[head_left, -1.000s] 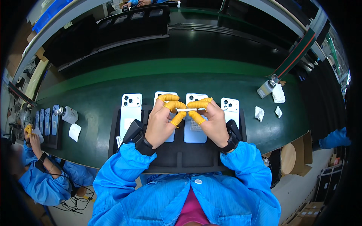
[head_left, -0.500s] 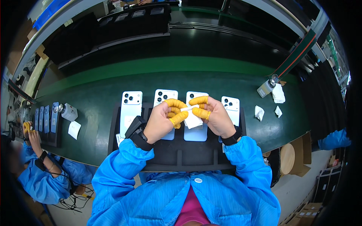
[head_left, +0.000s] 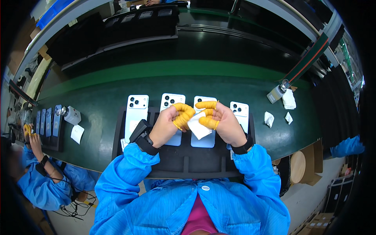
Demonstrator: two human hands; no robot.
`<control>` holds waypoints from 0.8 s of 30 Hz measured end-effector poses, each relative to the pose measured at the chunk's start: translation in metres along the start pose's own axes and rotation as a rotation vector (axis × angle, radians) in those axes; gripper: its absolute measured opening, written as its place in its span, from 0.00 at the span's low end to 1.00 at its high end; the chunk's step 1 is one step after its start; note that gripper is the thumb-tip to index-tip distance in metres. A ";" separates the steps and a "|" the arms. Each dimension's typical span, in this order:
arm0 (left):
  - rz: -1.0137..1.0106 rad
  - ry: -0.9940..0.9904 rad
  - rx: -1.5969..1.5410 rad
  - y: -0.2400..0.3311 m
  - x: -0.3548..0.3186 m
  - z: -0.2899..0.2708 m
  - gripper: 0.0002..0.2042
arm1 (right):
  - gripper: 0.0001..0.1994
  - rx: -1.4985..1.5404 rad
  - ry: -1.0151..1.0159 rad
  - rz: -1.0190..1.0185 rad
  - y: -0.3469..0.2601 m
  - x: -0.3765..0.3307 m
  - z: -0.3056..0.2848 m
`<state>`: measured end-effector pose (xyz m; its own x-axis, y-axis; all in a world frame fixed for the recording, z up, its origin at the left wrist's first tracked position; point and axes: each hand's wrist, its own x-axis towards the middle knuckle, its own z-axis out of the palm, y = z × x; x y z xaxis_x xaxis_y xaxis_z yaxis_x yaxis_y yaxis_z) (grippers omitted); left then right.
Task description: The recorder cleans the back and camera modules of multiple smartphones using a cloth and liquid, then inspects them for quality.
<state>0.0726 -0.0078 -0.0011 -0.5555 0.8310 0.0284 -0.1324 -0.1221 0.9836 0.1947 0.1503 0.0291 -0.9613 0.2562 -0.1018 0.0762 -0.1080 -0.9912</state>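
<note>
**Hands meet over the middle phones**

Head view: hands first. Your left hand [head_left: 169,126] and right hand [head_left: 221,123] come together above the black tray [head_left: 184,164], both wearing yellow finger cots. Between them you hold a small white sheet [head_left: 197,127], pinched at its upper edge by both sets of fingertips and hanging down toward you over the third phone [head_left: 203,139]. Your left hand is curled nearly closed, its fingers folded over the sheet's left corner. Your right hand is looser, forefinger stretched out leftward, the other fingers bent onto the sheet's right side.

The relation that counts: the sheet sits right between your hands, neither clearly nearer, and directly above the third of four pale blue phones lying backs-up in a row. Each phone's long axis runs away from you, camera end on the far side. The first phone [head_left: 135,113] lies well clear to your left; the second phone [head_left: 172,102] is half under your left hand; the fourth phone [head_left: 239,111] is partly behind your right.

Hard to make out: whether the sheet is a film, a label or a wipe, and whether its lower edge touches the phone beneath. Your palms hide the phones' near ends.

Beyond the tray, white wipes [head_left: 289,100] and a small bottle [head_left: 276,93] sit on the green belt [head_left: 98,102] to your right. At the left edge, another person's hand [head_left: 28,131] works by a second tray of phones.
</note>
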 end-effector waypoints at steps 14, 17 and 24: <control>-0.297 0.176 -0.182 0.008 0.006 -0.002 0.13 | 0.19 -0.736 0.169 -0.575 0.004 -0.002 0.007; -0.288 0.180 -0.195 0.007 0.006 -0.003 0.12 | 0.20 -0.780 0.068 -0.681 0.010 -0.003 0.009; -0.241 0.173 -0.221 0.002 0.006 -0.004 0.13 | 0.13 -0.837 0.060 -0.768 0.016 0.000 0.008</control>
<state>0.0657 -0.0051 -0.0002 -0.6147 0.7487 -0.2481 -0.4396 -0.0640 0.8959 0.1939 0.1405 0.0145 -0.8175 0.0257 0.5754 -0.3528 0.7674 -0.5354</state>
